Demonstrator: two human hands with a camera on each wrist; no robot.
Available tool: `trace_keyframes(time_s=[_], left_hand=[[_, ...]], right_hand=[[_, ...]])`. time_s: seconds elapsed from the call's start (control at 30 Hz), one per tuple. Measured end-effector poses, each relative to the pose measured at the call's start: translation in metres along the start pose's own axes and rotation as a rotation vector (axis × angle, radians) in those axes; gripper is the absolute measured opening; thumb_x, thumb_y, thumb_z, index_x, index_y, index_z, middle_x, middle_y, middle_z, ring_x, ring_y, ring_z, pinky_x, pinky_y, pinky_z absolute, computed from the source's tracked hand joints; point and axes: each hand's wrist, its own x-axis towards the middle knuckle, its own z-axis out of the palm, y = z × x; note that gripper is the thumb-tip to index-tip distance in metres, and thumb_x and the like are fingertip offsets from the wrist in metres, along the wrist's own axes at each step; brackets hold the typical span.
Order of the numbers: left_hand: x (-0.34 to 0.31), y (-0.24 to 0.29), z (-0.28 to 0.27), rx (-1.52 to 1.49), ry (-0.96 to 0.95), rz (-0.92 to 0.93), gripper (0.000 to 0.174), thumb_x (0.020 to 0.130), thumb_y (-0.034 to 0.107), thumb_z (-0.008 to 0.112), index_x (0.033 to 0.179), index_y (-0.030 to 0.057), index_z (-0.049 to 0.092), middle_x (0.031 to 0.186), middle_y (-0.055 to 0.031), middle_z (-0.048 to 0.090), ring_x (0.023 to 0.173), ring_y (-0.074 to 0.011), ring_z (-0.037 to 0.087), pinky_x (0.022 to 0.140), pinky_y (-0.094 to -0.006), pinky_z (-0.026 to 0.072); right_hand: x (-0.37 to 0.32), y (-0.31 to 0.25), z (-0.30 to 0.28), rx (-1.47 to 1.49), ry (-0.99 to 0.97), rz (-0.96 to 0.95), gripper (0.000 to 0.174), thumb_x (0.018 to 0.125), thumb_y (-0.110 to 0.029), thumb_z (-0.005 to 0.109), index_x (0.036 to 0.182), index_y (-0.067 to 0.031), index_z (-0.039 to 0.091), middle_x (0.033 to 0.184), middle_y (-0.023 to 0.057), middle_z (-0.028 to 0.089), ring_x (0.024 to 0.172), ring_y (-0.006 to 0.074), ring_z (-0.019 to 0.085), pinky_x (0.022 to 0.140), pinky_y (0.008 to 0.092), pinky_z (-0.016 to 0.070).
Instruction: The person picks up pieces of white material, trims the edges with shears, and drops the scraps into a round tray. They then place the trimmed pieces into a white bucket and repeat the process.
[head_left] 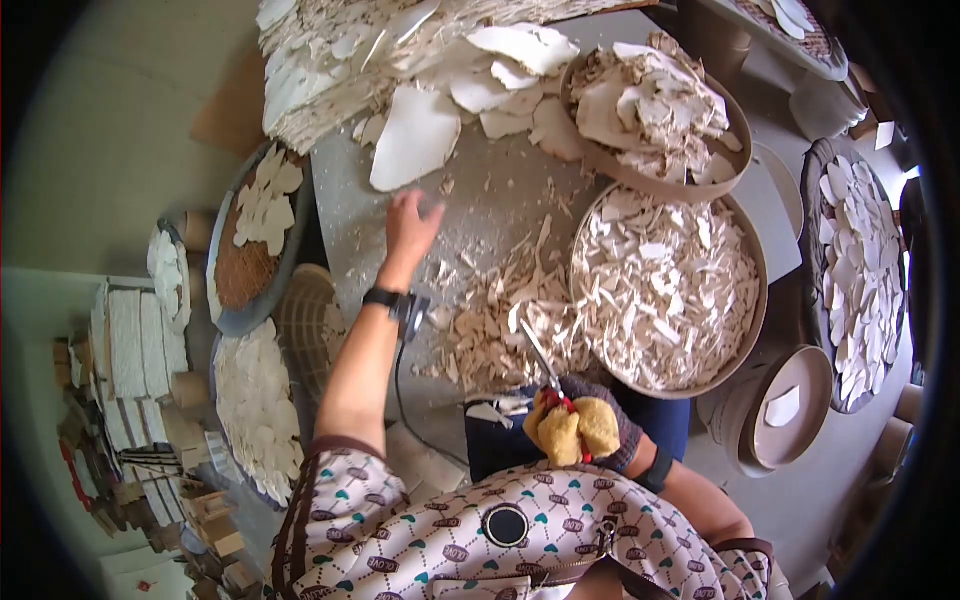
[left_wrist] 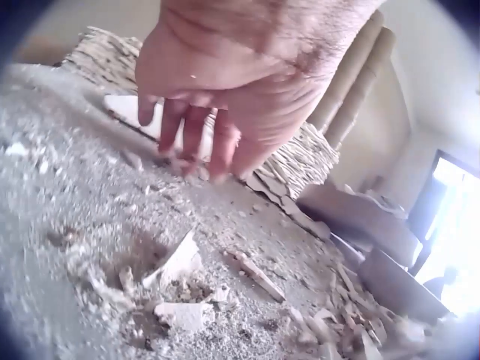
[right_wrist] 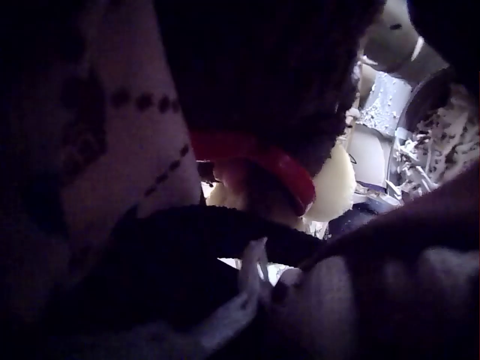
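My left hand point(head_left: 412, 230) reaches over the grey table, its fingers loosely bent with nothing between them. Just beyond the fingertips lies a large thin white flake point(head_left: 415, 140). In the left wrist view the fingers point(left_wrist: 193, 142) hang down close over the crumb-strewn tabletop. Near my lap, my right hand point(head_left: 622, 432), in a dark knitted glove, grips a pair of scissors point(head_left: 541, 357) with blades pointing away from me. Yellow sponge-like padding point(head_left: 572, 430) sits around their red handles. A red handle point(right_wrist: 289, 176) shows in the dark right wrist view; most of that hand is in shadow.
Stacked white sheets point(head_left: 330, 90) stand at the table's back. Cut scraps point(head_left: 500, 325) lie heaped before me. At right, a round tray rim point(head_left: 762, 290) encloses scraps, overlapped by another filled tray point(head_left: 735, 170). Trays of flat pieces point(head_left: 258, 400) stand at left.
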Motion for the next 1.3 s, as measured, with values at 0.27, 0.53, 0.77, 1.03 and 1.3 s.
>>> trace_keyframes(time_s=[0.27, 0.53, 0.77, 1.03, 1.3], left_hand=[[0.041, 0.03, -0.007, -0.074, 0.268, 0.17, 0.029, 0.07, 0.02, 0.071, 0.092, 0.0019, 0.064, 0.102, -0.0144, 0.061, 0.096, -0.0286, 0.057, 0.085, -0.0335, 0.0441], [0.079, 0.076, 0.04, -0.766, -0.041, -0.116, 0.037, 0.077, 0.018, 0.067, 0.105, -0.0032, 0.059, 0.097, -0.0092, 0.062, 0.084, -0.018, 0.06, 0.077, -0.031, 0.0466], [0.124, 0.101, 0.059, -1.154, -0.104, -0.474, 0.035, 0.074, 0.02, 0.073, 0.096, -0.0005, 0.054, 0.085, -0.0064, 0.06, 0.075, -0.0186, 0.06, 0.067, -0.0289, 0.0502], [0.175, 0.081, 0.109, -1.423, -0.27, -0.577, 0.055, 0.066, 0.014, 0.078, 0.113, -0.0004, 0.053, 0.11, -0.0119, 0.056, 0.099, -0.0269, 0.055, 0.088, -0.0429, 0.042], [0.105, 0.059, 0.048, -1.535, -0.236, -0.423, 0.046, 0.068, 0.002, 0.073, 0.111, -0.0001, 0.056, 0.104, -0.0106, 0.061, 0.095, -0.0248, 0.058, 0.085, -0.0375, 0.0477]], right_hand=[[-0.002, -0.012, 0.006, -0.278, -0.179, 0.021, 0.015, 0.087, -0.004, 0.045, 0.097, 0.0049, 0.052, 0.088, 0.0077, 0.051, 0.082, 0.017, 0.055, 0.076, 0.027, 0.0484], [-0.017, -0.036, 0.026, -0.446, -0.183, -0.017, 0.02, 0.088, -0.004, 0.048, 0.108, -0.0018, 0.053, 0.097, 0.0057, 0.058, 0.089, 0.011, 0.055, 0.08, 0.0233, 0.0448], [-0.029, -0.045, 0.014, -0.721, -0.209, -0.161, 0.023, 0.088, -0.002, 0.047, 0.111, -0.0008, 0.054, 0.098, 0.0045, 0.058, 0.088, 0.0095, 0.054, 0.08, 0.0227, 0.0446], [-0.011, -0.014, -0.03, -0.313, -0.2, -0.103, 0.024, 0.087, -0.007, 0.055, 0.11, -0.0008, 0.054, 0.102, 0.0068, 0.059, 0.091, 0.0118, 0.055, 0.084, 0.0263, 0.0442], [-0.03, -0.045, 0.014, -0.925, -0.238, -0.28, 0.028, 0.088, 0.0, 0.044, 0.115, -0.0041, 0.051, 0.099, 0.0052, 0.057, 0.088, 0.0106, 0.054, 0.079, 0.0231, 0.045]])
